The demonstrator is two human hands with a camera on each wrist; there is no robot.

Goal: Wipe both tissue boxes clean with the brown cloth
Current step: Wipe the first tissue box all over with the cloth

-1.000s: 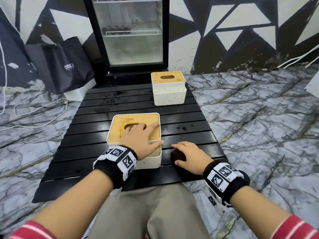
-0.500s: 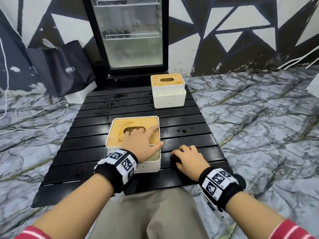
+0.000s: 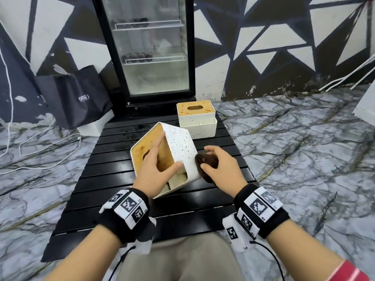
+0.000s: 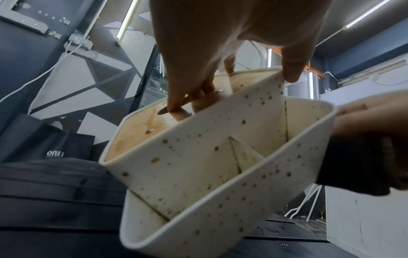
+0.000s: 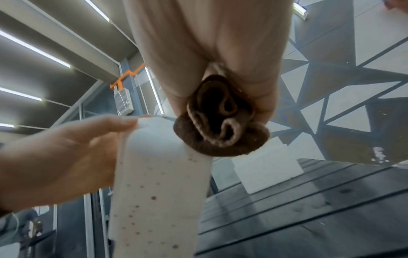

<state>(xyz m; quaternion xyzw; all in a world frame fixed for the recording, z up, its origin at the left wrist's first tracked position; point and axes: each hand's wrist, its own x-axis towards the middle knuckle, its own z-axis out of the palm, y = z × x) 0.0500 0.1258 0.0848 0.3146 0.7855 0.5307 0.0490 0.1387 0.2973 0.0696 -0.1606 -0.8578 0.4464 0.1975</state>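
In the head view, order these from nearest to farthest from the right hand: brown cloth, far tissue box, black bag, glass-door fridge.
1. brown cloth: held in the right hand.
2. far tissue box: ahead, at the table's far end.
3. glass-door fridge: behind that box.
4. black bag: far left, on the floor.

Both forearms reach in from the bottom of the head view, each wrist wrapped in a black band carrying black-and-white marker tiles, red striped sleeves at the lower corners. The left hand [image 3: 157,167], centre frame, grips the near tissue box [image 3: 179,148] it holds tilted: fingers spread over the tan top face, thumb hooked round the speckled white corner; in the left wrist view some fingertips [image 4: 176,106] reach into the top slot. The right hand [image 3: 221,169], just right of centre, has fingers and thumb curled round the bunched brown cloth [image 3: 207,163], which it presses against the box's right side wall.
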